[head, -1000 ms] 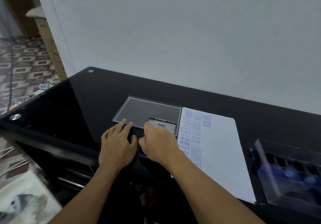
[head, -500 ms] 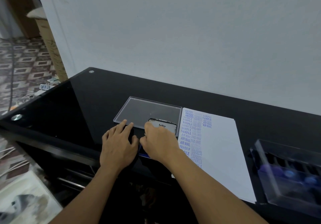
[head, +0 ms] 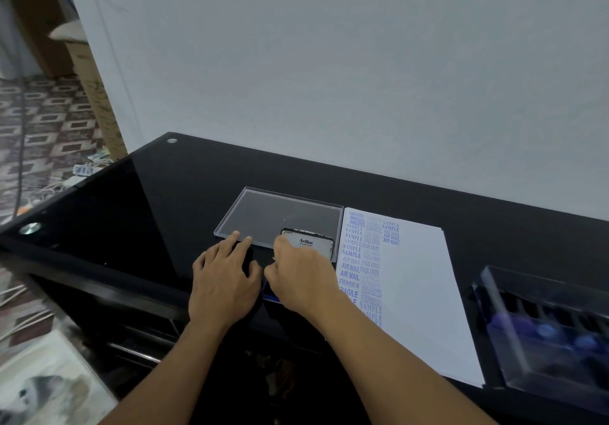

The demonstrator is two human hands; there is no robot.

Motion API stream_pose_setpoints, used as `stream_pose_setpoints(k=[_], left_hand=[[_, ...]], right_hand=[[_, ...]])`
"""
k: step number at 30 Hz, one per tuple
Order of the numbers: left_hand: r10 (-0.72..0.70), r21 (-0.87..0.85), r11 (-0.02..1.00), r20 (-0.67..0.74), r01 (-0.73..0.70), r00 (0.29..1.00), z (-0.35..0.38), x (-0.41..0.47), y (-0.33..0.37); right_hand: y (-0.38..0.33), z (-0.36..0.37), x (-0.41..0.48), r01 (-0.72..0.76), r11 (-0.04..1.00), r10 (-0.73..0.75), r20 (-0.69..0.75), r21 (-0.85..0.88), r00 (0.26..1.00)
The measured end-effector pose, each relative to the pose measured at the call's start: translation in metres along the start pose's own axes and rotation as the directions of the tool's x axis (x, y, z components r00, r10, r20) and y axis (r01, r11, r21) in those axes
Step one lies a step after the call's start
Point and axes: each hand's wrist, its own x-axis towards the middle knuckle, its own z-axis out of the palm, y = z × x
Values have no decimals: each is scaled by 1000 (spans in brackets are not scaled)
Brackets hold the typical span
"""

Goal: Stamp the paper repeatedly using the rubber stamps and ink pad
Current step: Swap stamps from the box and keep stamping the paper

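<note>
The ink pad sits at the table's near edge with its silver "Artline" lid tilted up. A strip of its blue pad shows under my right hand. That hand hovers low over the pad with fingers curled down; whatever it grips is hidden, most likely a rubber stamp. My left hand lies flat with straight fingers on the black edge left of the pad. The white paper lies just right of the pad, its left side covered in blue stamped words.
A clear plastic lid lies flat behind the ink pad. A clear box holding several blue-handled stamps stands right of the paper. The black glass table backs onto a white wall, and cables lie on the floor to the left.
Both hands stay almost in place over the ink pad. The view has shifted very slightly.
</note>
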Motion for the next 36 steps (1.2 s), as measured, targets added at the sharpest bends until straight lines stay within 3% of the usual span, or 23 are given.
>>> stream_pose_setpoints(k=[36], left_hand=[[-2, -1, 1000, 3, 2, 1000, -2, -1, 2]], right_hand=[[-2, -2, -2, -11, 1000, 11, 1, 27, 1000]])
